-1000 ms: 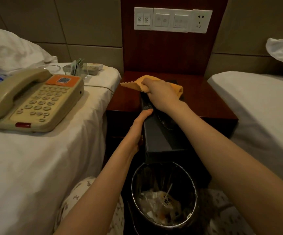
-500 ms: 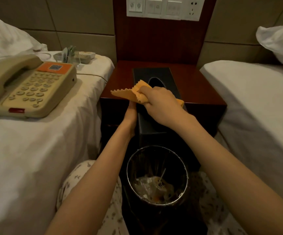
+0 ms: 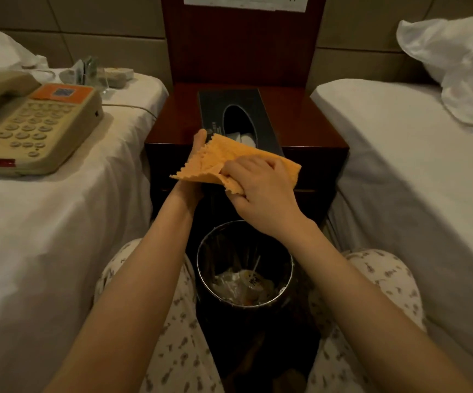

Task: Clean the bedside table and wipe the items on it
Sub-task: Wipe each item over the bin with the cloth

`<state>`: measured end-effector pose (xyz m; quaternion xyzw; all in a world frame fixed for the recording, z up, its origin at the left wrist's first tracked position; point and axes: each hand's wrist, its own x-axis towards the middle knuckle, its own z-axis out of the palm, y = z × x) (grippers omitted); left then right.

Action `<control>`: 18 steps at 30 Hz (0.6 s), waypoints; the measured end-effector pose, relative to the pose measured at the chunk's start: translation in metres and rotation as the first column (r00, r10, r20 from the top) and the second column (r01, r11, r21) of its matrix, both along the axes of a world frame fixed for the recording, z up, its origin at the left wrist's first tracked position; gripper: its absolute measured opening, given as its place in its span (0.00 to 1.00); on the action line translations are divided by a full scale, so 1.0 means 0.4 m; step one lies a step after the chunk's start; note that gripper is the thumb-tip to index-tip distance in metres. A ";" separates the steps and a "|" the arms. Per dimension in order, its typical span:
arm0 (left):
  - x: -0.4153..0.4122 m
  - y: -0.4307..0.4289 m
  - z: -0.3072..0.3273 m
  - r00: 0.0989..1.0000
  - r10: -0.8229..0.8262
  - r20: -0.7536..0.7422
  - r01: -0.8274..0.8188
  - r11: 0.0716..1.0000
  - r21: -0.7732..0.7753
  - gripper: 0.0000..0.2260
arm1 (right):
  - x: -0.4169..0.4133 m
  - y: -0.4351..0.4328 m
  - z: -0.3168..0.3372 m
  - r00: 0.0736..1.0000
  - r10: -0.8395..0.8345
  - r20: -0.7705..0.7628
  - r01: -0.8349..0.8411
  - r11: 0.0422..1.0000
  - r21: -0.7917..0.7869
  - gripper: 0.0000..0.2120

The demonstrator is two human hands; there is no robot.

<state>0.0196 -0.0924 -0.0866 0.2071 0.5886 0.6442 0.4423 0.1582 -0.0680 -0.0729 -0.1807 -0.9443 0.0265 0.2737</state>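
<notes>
Both grips were found at the centre of the frame. The right grip (image 3: 260, 191) was clamped on a crumpled orange cloth (image 3: 229, 161), fingers curled into the fabric, and the cloth was pressed onto the near end of a black tissue box (image 3: 229, 106). The left grip (image 3: 194, 168) was closed on the box's near left corner, with the thumb laid upright along the edge. Its fingers were hidden behind the cloth.

The box was lying lengthwise on the dark wooden table (image 3: 309, 123) at centre frame, its near end reaching past the table's front edge. A white tissue (image 3: 245, 139) was seen in the oval opening, just beyond the cloth.

Below the grips, at lower centre, a round waste bin (image 3: 201, 268) was set on the floor between knees in patterned trousers (image 3: 172, 336), with crumpled wrappers inside. On the bed (image 3: 59, 236) at the left of the frame a beige telephone (image 3: 31, 129) was placed, and beyond it, at upper left, a glass (image 3: 99, 78) among small items too blurred to be identified. A second bed (image 3: 399, 180) was seen at the right, with a white pillow (image 3: 456, 66) at upper right.
</notes>
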 end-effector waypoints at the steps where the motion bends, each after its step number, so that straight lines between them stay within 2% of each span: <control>1: 0.007 0.011 0.019 1.000 0.013 -0.016 -0.012 0.999 0.033 0.15 | 0.013 0.007 -0.008 0.999 -0.029 -0.038 0.029 1.000 0.001 0.14; 3: 0.016 0.030 0.046 0.993 0.118 0.016 -0.119 0.988 0.097 0.17 | 0.039 0.027 -0.020 0.990 -0.099 -0.100 0.097 0.995 -0.023 0.13; 4: 0.013 0.035 0.046 0.989 0.148 -0.027 -0.144 0.984 0.104 0.18 | 0.047 0.037 -0.020 0.986 -0.125 -0.113 0.120 0.992 -0.049 0.13; 8: 0.000 0.035 0.033 0.994 0.101 -0.036 -0.100 0.994 0.044 0.23 | 0.030 0.078 0.006 0.967 -0.214 -0.137 0.186 0.964 -0.191 0.10; 11: -0.010 0.038 0.026 0.983 0.122 -0.138 -0.117 0.992 0.045 0.23 | -0.009 0.125 0.035 0.950 -0.279 -0.141 0.226 0.925 -0.305 0.09; 13: -0.014 0.038 0.025 0.978 0.122 -0.172 -0.115 0.992 0.048 0.25 | -0.038 0.166 0.054 0.949 -0.289 -0.126 0.237 0.917 -0.320 0.08; 18: -0.022 0.048 0.028 0.987 0.115 -0.115 -0.103 0.989 0.107 0.18 | -0.125 0.257 0.099 0.958 -0.278 -0.071 0.241 0.914 -0.325 0.07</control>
